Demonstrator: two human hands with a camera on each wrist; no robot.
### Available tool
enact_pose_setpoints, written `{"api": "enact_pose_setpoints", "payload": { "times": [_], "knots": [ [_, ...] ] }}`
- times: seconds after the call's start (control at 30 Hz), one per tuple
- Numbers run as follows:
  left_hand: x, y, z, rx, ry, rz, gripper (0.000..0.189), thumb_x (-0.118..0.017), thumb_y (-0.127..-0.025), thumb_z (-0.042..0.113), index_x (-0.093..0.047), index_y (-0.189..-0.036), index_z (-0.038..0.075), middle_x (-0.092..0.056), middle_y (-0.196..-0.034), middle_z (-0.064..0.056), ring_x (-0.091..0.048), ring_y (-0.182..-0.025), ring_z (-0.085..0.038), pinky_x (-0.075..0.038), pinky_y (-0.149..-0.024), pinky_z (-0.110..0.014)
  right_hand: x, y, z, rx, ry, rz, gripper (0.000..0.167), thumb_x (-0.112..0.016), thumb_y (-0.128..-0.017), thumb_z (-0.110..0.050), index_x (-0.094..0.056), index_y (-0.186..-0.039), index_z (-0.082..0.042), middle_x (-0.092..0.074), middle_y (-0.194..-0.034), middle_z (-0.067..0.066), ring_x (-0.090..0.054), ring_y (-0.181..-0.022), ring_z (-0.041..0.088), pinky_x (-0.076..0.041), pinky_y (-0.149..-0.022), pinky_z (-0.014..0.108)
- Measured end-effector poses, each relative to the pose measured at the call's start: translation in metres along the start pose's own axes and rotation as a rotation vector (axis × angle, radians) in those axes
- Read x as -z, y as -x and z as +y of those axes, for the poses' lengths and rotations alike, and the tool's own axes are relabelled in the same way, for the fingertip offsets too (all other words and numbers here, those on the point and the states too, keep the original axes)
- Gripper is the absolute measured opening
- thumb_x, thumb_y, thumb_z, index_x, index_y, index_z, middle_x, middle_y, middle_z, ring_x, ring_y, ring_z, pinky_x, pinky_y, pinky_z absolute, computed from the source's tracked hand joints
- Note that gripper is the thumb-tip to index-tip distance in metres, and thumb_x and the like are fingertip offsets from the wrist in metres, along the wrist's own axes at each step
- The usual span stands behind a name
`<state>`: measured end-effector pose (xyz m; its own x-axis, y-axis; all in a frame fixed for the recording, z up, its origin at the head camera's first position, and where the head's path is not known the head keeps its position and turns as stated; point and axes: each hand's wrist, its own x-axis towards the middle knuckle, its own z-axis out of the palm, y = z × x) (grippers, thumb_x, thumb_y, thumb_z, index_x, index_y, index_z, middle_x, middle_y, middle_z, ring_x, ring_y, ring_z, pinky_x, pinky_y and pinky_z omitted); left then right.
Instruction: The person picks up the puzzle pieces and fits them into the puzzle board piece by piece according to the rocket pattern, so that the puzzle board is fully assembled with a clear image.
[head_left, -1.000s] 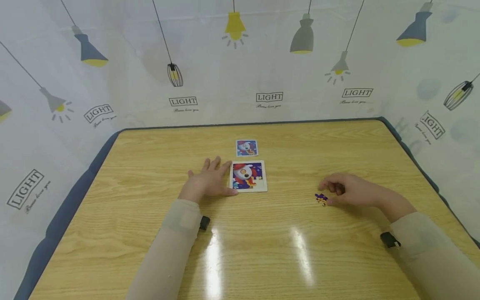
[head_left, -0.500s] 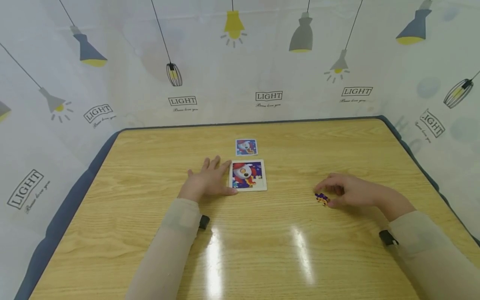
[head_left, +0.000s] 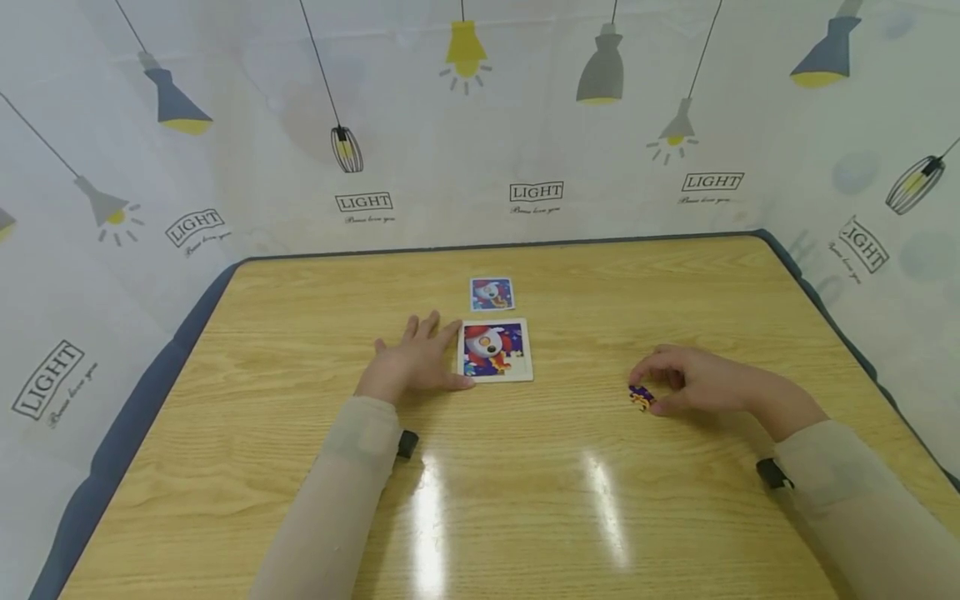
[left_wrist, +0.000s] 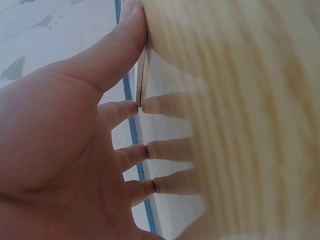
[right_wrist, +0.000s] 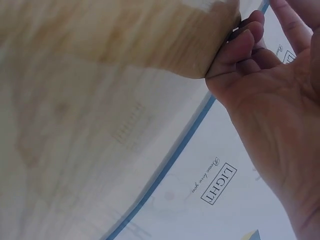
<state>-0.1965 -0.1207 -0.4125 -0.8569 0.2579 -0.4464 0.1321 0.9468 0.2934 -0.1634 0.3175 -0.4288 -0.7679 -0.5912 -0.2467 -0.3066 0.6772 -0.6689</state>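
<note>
Nearest the viewer, two pale sleeves run up across the glossy wooden bench [head_left: 525, 517], each with a small black clip at the wrist.

The right hand [head_left: 693, 382] rests on the bench well to the right of centre, its fingers curled inward. Thumb and fingertips close on a small purple and yellow puzzle piece [head_left: 641, 397], which lies on the wood at the hand's left edge. The right wrist view shows the curled fingers [right_wrist: 240, 47] bunched against the bench surface; the piece itself is hidden there.

The left hand [head_left: 416, 360] lies flat, palm down, fingers straight and spread, holding nothing. Its thumb and forefinger touch the left border of the white puzzle frame [head_left: 495, 351], which carries a picture of a red rocket on a purple ground. In the left wrist view the fingertips [left_wrist: 131, 107] press against the wood and the thumb lies along the frame's thin edge.

Just beyond the frame, apart from it, lies a smaller reference card [head_left: 492, 294] with the same rocket picture.

Farthest off, a curtain [head_left: 225, 150] printed with hanging lamps surrounds the bench; the word "LIGHT" repeats across it in boxed capitals, with a cursive line beneath too small to read.
</note>
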Motion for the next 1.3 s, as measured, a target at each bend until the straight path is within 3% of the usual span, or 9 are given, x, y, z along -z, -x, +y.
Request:
{"api": "enact_pose_setpoints", "payload": {
  "times": [0.23,0.4,0.5,0.63,0.77,0.93,1.1,1.2,1.3],
  "knots": [
    [-0.007,-0.015,-0.007,0.016,0.009,-0.026,0.110,-0.071,-0.090,0.072,-0.006,-0.172,0.038,0.014,-0.181,-0.003,0.016,-0.167,-0.036,0.006,-0.123,-0.082,-0.003,-0.005,0.001,-0.014,0.008,0.027,0.032,-0.086,-0.091,-0.033,-0.072,-0.116,-0.019,-0.067,-0.115,0.001,-0.055,-0.095,0.011,-0.048,-0.079,0.023],
    [-0.015,-0.028,-0.015,0.025,0.008,-0.019,0.113,-0.072,-0.087,0.074,-0.005,-0.172,0.041,0.015,-0.181,-0.001,0.017,-0.167,-0.035,0.007,-0.122,-0.083,-0.002,-0.006,-0.002,-0.051,-0.003,0.003,0.049,-0.087,-0.090,-0.034,-0.067,-0.132,-0.018,-0.064,-0.122,0.004,-0.055,-0.105,0.017,-0.048,-0.082,0.023],
    [-0.017,-0.031,-0.018,0.028,0.010,-0.009,0.113,-0.073,-0.086,0.074,-0.006,-0.171,0.042,0.014,-0.181,0.000,0.016,-0.167,-0.035,0.006,-0.122,-0.084,-0.001,-0.007,-0.005,-0.043,0.007,-0.010,0.050,-0.086,-0.090,-0.034,-0.068,-0.134,-0.019,-0.065,-0.125,0.004,-0.055,-0.107,0.019,-0.047,-0.083,0.024],
    [-0.016,-0.029,-0.017,0.028,0.002,-0.004,0.112,-0.072,-0.087,0.074,-0.006,-0.172,0.041,0.013,-0.181,-0.001,0.015,-0.167,-0.036,0.005,-0.122,-0.084,-0.002,-0.009,-0.006,-0.027,0.027,-0.006,0.041,-0.087,-0.090,-0.035,-0.072,-0.126,-0.022,-0.062,-0.112,0.002,-0.051,-0.095,0.019,-0.044,-0.076,0.026],
    [-0.012,-0.024,-0.015,0.033,-0.003,-0.013,0.112,-0.072,-0.088,0.073,-0.004,-0.172,0.041,0.015,-0.181,-0.001,0.016,-0.167,-0.036,0.005,-0.122,-0.084,-0.004,-0.008,-0.005,-0.024,0.041,0.012,0.038,-0.088,-0.089,-0.034,-0.074,-0.123,-0.023,-0.063,-0.111,0.000,-0.049,-0.090,0.018,-0.044,-0.074,0.026],
    [-0.007,-0.018,-0.010,0.030,-0.005,-0.031,0.110,-0.070,-0.090,0.072,-0.003,-0.172,0.040,0.016,-0.181,-0.001,0.017,-0.167,-0.036,0.006,-0.122,-0.083,-0.006,-0.008,-0.007,-0.016,0.049,0.048,0.039,-0.087,-0.090,-0.036,-0.073,-0.122,-0.019,-0.069,-0.120,-0.002,-0.064,-0.110,0.018,-0.054,-0.091,0.025],
    [-0.004,-0.011,-0.005,0.028,-0.004,-0.023,0.109,-0.070,-0.091,0.071,-0.005,-0.172,0.039,0.013,-0.181,-0.002,0.015,-0.167,-0.036,0.006,-0.124,-0.082,-0.010,-0.015,-0.015,-0.009,0.038,0.068,0.041,-0.085,-0.092,-0.037,-0.068,-0.121,-0.016,-0.071,-0.126,0.002,-0.067,-0.126,0.025,-0.057,-0.107,0.036],
    [-0.004,-0.011,-0.006,0.028,-0.008,-0.022,0.109,-0.070,-0.091,0.072,-0.005,-0.172,0.040,0.013,-0.181,-0.002,0.015,-0.167,-0.036,0.006,-0.123,-0.083,-0.012,-0.023,-0.020,0.000,0.026,0.071,0.040,-0.085,-0.092,-0.036,-0.068,-0.122,-0.016,-0.071,-0.125,0.003,-0.067,-0.120,0.022,-0.058,-0.102,0.035],
    [-0.006,-0.014,-0.007,0.031,-0.008,-0.030,0.110,-0.069,-0.090,0.074,-0.004,-0.172,0.041,0.016,-0.181,-0.001,0.017,-0.167,-0.035,0.007,-0.122,-0.083,-0.014,-0.031,-0.022,0.004,0.001,0.070,0.039,-0.086,-0.091,-0.035,-0.068,-0.121,-0.016,-0.070,-0.116,0.003,-0.064,-0.105,0.018,-0.057,-0.088,0.029]
  ]
}}
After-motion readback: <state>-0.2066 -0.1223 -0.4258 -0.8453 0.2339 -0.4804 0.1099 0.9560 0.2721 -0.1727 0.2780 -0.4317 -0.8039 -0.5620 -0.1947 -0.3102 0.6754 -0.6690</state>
